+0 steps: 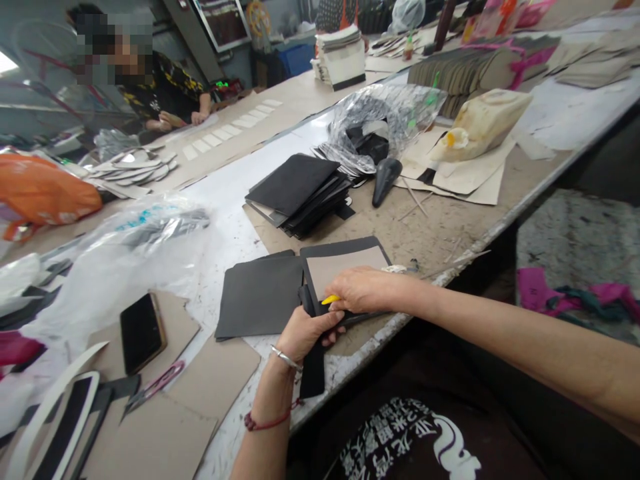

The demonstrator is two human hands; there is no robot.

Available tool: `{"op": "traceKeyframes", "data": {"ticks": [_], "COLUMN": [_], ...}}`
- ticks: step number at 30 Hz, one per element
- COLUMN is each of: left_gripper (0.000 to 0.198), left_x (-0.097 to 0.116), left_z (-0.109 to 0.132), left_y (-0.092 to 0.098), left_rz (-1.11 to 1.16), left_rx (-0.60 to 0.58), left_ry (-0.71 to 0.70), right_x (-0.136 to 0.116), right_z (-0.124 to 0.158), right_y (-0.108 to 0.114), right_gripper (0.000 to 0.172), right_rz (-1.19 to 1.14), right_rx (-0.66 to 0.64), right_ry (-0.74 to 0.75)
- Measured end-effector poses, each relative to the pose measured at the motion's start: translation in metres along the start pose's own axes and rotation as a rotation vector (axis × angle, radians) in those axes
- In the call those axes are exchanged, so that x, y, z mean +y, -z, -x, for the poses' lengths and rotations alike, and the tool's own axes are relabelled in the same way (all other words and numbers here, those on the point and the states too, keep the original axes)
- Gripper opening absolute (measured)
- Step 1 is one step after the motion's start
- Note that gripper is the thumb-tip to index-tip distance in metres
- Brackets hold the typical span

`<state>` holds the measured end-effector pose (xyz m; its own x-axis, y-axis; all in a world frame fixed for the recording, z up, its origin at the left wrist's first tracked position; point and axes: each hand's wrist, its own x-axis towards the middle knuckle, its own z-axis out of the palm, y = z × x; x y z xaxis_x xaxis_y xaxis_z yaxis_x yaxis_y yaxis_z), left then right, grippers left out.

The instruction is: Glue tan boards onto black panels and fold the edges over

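Note:
My left hand (306,332), with a silver bangle at its wrist, is closed round a black strip (313,373) by the table's front edge. My right hand (363,290) is closed on a small yellow pointed tool (331,300), whose tip points left towards the strip's upper end; the rest of it is hidden in the fingers. Beneath the right hand lies a black panel (373,245) with a beige board (345,264) on top. My left thumb reaches over to the right fingers. To the left, more black panels (263,293) overlap flat on the table.
Behind the hands stands a stack of black panels (300,187), with a dark cone-shaped object (386,181) and a yellowed plastic container (490,127) to its right. A phone (143,332) and scissors (155,385) lie at left. Across the table sits another person (165,93).

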<state>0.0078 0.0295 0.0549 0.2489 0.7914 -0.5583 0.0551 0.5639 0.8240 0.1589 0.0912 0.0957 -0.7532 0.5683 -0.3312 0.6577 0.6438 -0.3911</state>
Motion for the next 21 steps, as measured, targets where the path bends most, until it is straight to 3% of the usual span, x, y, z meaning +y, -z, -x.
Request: {"op": "traceKeyframes", "data": {"ticks": [7,11,16,21], "left_gripper": [0.037,0.035,0.032,0.031], "left_x": [-0.004,-0.005,-0.006,-0.006], "left_z": [-0.002,0.000,0.003,0.006], "left_y": [0.002,0.002,0.002,0.001], "left_rz": [0.038,0.067,0.098,0.126], "left_rx": [0.012,0.029,0.045,0.054], "left_ry": [0.002,0.013,0.040,0.043], "right_x": [-0.009,-0.007,0.023,0.059], "right_z": [0.003,0.016,0.053,0.080], "right_y": [0.003,0.009,0.009,-0.016], "right_gripper": [0.029,0.026,0.025,0.029], "right_rz": [0.012,0.038,0.070,0.030], "right_rx": [0.020,0.161,0.263,0.340], "right_ry": [0.003,0.032,-0.178,-0.316]}}
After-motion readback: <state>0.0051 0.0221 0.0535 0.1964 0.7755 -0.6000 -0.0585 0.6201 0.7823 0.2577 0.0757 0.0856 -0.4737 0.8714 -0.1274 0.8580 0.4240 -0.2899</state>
